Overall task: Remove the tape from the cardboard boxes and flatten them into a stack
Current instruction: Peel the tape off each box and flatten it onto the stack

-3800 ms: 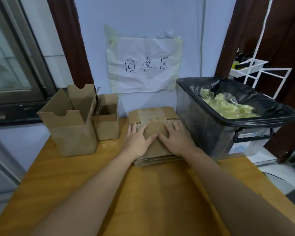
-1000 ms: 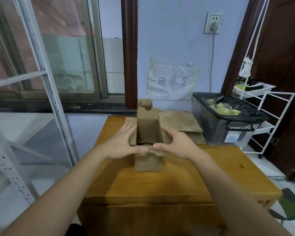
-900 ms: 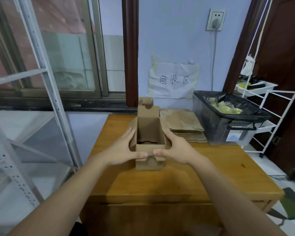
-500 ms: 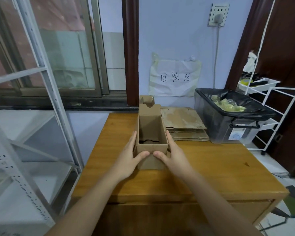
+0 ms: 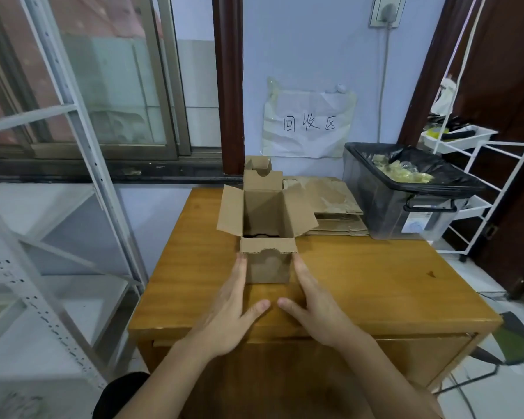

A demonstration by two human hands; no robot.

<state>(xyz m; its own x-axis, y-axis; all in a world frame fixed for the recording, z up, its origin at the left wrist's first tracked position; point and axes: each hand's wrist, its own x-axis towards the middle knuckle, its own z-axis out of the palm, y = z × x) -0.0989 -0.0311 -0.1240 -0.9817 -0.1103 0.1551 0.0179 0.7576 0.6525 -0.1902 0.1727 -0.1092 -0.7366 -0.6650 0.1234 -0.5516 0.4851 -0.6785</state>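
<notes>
The brown box point(image 5: 266, 237) stands on the tabletop point(image 5: 375, 282), top flaps wide open. Left hand point(image 5: 227, 319) and right hand point(image 5: 318, 316), fingers straight, hold nothing beside it.

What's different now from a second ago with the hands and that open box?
Both hands let go of the open box: the left hand and right hand slid down off its rim and now lie open beside its base. Its side flaps have sprung outward. Flat stack and bin unchanged.
</notes>
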